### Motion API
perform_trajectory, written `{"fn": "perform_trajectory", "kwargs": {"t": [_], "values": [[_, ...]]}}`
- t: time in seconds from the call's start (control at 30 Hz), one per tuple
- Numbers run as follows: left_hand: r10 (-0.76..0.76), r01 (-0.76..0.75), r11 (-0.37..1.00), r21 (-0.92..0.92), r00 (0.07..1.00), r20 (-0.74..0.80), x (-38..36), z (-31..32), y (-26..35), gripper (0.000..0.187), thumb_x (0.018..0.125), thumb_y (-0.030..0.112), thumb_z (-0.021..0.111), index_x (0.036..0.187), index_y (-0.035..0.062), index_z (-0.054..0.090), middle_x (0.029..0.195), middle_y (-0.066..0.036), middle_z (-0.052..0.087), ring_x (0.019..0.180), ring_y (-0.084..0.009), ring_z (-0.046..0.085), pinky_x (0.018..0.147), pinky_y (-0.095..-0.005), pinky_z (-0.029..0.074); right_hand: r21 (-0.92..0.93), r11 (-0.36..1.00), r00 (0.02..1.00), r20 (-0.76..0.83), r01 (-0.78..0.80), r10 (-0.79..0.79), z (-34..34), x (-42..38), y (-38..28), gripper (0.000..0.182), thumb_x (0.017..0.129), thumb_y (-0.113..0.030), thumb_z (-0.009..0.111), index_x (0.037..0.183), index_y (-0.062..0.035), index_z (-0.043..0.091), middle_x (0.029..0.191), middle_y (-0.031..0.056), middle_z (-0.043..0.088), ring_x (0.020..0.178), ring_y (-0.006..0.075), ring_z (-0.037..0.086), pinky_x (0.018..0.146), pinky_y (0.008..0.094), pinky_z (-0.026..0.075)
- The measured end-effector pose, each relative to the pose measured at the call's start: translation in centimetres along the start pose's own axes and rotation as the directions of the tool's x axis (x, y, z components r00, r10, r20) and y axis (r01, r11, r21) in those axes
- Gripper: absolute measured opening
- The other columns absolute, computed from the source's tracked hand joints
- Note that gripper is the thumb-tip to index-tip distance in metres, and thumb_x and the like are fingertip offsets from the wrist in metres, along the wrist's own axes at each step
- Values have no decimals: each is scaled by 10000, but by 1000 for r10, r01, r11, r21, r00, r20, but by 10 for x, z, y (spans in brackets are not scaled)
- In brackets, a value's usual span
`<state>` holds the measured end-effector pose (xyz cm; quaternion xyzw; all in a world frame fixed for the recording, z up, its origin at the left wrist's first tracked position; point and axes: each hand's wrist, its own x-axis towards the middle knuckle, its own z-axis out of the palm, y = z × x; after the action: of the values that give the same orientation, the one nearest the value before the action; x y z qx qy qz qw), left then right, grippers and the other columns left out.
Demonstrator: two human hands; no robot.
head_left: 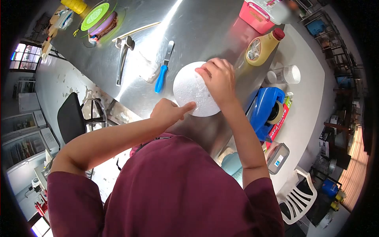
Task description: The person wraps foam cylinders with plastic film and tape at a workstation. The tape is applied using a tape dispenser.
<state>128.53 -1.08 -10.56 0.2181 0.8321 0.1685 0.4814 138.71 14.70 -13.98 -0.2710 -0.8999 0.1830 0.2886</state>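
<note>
A white round disc (189, 89) lies flat on the steel table (197, 27) in front of me. My right hand (219, 79) rests on the disc's right part, its fingers curled down onto the top surface near the far edge. My left hand (169, 112) sits at the near edge of the disc. Its index finger is stretched out and touches the rim, and the other fingers are folded in. Something thin and shiny seems to lie on the disc by my right hand, but I cannot make out what it is.
Left of the disc lie a blue-handled spatula (162, 76) and metal tongs (123, 55). A tan bottle with a red cap (262, 46), a pink box (258, 15), a clear jar (286, 74) and a blue tape dispenser (266, 108) stand to the right. A turntable (98, 19) is far left.
</note>
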Motion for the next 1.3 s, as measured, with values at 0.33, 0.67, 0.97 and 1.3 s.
{"fn": "perform_trajectory", "kwargs": {"t": [0.33,0.67,0.97,1.3], "values": [[187,-204,974,-99,970,-156,16,9,-24,603,621,590,768,462,69,507,492,-22,547,453,-116,504,460,-315,393,-43,998,968,245,-39,49,-28,-22,-19,757,627,-531,742,1205,-69,583,1271,90,489,1209,280,452,1073,576,190],[312,-354,918,-177,923,-224,29,18,-39,606,593,557,804,470,57,483,552,-33,554,498,-134,526,475,-312,407,-198,977,943,333,79,-8,-32,-32,-33,643,713,-531,681,1257,-204,577,1366,142,431,1306,339,367,1046,658,155],[353,-376,881,-287,926,-130,38,15,-47,568,656,510,777,497,39,503,673,-63,566,584,-186,549,561,-348,434,-291,955,898,402,-59,178,-35,-29,-56,616,750,-454,685,1286,-190,538,1411,134,387,1336,320,331,1052,630,198],[528,-591,646,-483,803,-276,91,8,-62,383,772,287,772,746,115,431,623,68,427,516,-19,340,445,-200,251,-291,955,915,367,-56,165,-16,-56,-74,436,890,-261,561,1322,-244,505,1479,76,320,1370,325,270,1081,582,181]]}}
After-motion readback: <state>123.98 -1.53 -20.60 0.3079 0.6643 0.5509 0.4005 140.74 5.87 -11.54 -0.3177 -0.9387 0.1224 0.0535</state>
